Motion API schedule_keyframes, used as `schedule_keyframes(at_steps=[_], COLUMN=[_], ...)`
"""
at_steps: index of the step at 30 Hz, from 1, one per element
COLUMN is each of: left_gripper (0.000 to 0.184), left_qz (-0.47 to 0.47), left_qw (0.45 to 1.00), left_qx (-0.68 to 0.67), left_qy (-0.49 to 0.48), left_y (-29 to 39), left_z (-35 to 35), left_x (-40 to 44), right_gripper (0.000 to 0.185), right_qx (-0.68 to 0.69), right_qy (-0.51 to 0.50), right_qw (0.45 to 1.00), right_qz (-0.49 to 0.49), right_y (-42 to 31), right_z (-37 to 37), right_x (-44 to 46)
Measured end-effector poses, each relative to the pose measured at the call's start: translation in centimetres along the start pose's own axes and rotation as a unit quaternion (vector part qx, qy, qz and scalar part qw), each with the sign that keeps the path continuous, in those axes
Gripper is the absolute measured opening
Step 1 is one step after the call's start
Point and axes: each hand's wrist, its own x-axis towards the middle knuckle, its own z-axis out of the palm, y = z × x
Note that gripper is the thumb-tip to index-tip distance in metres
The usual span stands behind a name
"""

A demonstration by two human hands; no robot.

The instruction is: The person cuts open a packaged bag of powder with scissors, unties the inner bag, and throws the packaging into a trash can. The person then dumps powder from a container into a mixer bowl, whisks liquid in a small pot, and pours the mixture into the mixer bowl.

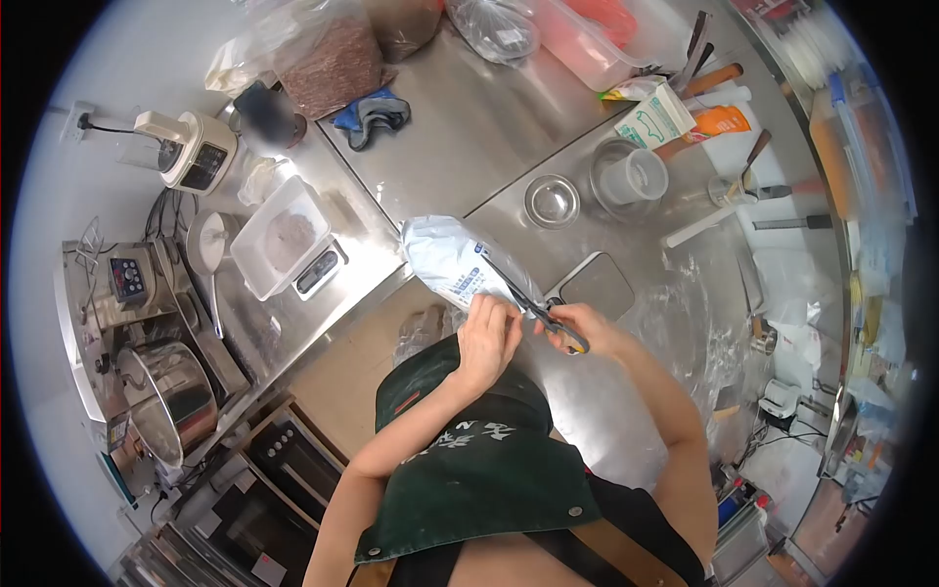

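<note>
A silvery-white bag with blue print (445, 256) is in front of me, over the corner of the steel worktop. My left hand (486, 340) is closed on its near edge, fingers pinched together. In my right hand (587, 328) is a pair of scissors (530, 305) with dark blades and a grey and yellow handle. The blades lie along the bag's right side, against the print; whether they are cutting through it I cannot tell. Just beyond my right hand, a flat grey-topped device (597, 284) lies on the worktop. Small steel bowl (552, 202) sits farther back.
To the left, a clear plastic tub (279, 240) with brownish contents stands on a digital scale (321, 269). A saucepan (210, 243) and a large steel pot (176, 401) are beyond. A blue-grey cloth (374, 117) lies near bagged goods (328, 64). A carton (653, 119) stands right.
</note>
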Motion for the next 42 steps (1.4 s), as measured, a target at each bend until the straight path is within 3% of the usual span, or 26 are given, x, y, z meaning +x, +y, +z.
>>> schedule_keyframes(at_steps=[8,15,16,19,22,24,25,26,29,30,32,35,37,39,42], left_gripper=[0.023,0.025,0.025,0.026,0.037,0.046,0.05,0.036,0.03,0.017,0.017,0.016,0.014,0.012,0.012], left_qz=[0.052,0.051,0.059,0.112,0.154,0.196,0.215,0.229,0.22,0.24,0.249,0.255,0.266,0.287,0.311], left_qw=[0.993,0.99,0.99,0.99,0.976,0.95,0.932,0.93,0.895,0.9,0.896,0.903,0.903,0.893,0.889], left_qx=[-0.103,-0.106,-0.099,-0.017,0.104,0.18,0.216,0.218,0.261,0.26,0.269,0.279,0.287,0.299,0.289], left_qy=[-0.017,-0.071,-0.084,-0.081,-0.111,-0.162,-0.198,-0.188,-0.287,-0.255,-0.252,-0.204,-0.178,-0.175,-0.172], left_y=[-1.5,-1.9,-2.0,-2.1,-2.0,-2.5,-3.2,-3.3,-5.3,-5.9,-6.8,-6.8,-6.8,-7.1,-7.5], left_z=[-0.9,-1.7,-1.8,-3.7,-6.9,-8.3,-8.9,-9.4,-11.3,-11.9,-12.5,-13.1,-13.2,-13.3,-13.0], left_x=[-0.6,-1.2,-1.2,0.1,3.8,7.1,8.2,9.0,9.1,8.8,7.9,7.2,7.1,7.6,8.3], right_gripper=[0.018,0.02,0.024,0.023,0.029,0.034,0.034,0.035,0.032,0.03,0.027,0.026,0.026,0.022,0.012], right_qx=[-0.139,-0.301,-0.249,-0.412,-0.289,-0.526,-0.548,-0.566,-0.542,-0.538,-0.547,-0.604,-0.573,-0.537,-0.577], right_qy=[0.019,0.001,-0.012,-0.022,0.082,0.23,0.295,0.358,0.424,0.435,0.45,0.46,0.365,0.168,0.15], right_qw=[0.99,0.94,0.955,0.911,0.949,0.808,0.773,0.734,0.719,0.716,0.696,0.617,0.649,0.715,0.665], right_qz=[-0.007,-0.158,-0.161,-0.027,-0.099,-0.135,-0.124,-0.112,-0.096,-0.093,-0.118,-0.209,-0.343,-0.414,-0.45], right_y=[-6.5,-10.5,-11.8,-18.3,-20.3,-19.9,-19.6,-19.1,-15.5,-14.7,-13.0,-13.1,-14.8,-14.7,-12.5], right_z=[1.8,2.1,2.6,2.2,-1.3,-4.9,-5.0,-5.3,-8.4,-8.6,-9.4,-6.9,-1.7,2.4,4.1], right_x=[1.5,7.6,7.6,4.3,6.8,13.3,15.8,18.2,25.2,26.1,27.6,25.0,19.5,15.6,15.0])
